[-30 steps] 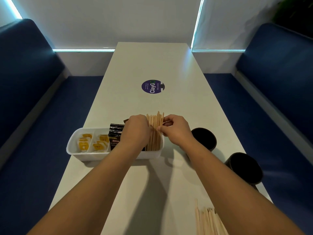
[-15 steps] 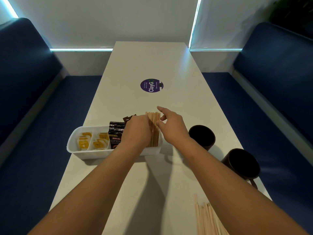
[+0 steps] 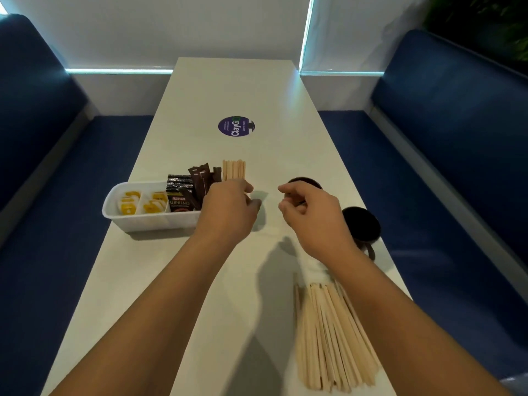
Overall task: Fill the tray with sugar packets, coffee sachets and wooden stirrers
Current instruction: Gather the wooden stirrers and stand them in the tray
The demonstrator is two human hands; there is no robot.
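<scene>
Fingers of left hand (image 3: 228, 207) curled over tray (image 3: 148, 221) beside upright stirrers (image 3: 233, 169), right hand (image 3: 308, 210) loosely curled, empty.

**Everything placed around the tray**

The tray (image 3: 148, 221) sits on the table (image 3: 228, 281) near its left edge. Sugar packets (image 3: 143, 202) fill the tray's left compartments, coffee sachets (image 3: 185, 192) the middle, and upright wooden stirrers (image 3: 233, 169) the right end. Right of the tray stand two cups (image 3: 361, 224), one behind the other. A loose stirrer pile (image 3: 331, 338) lies nearer the person, right of the tray. A round sticker (image 3: 235, 126) lies behind the tray.
</scene>
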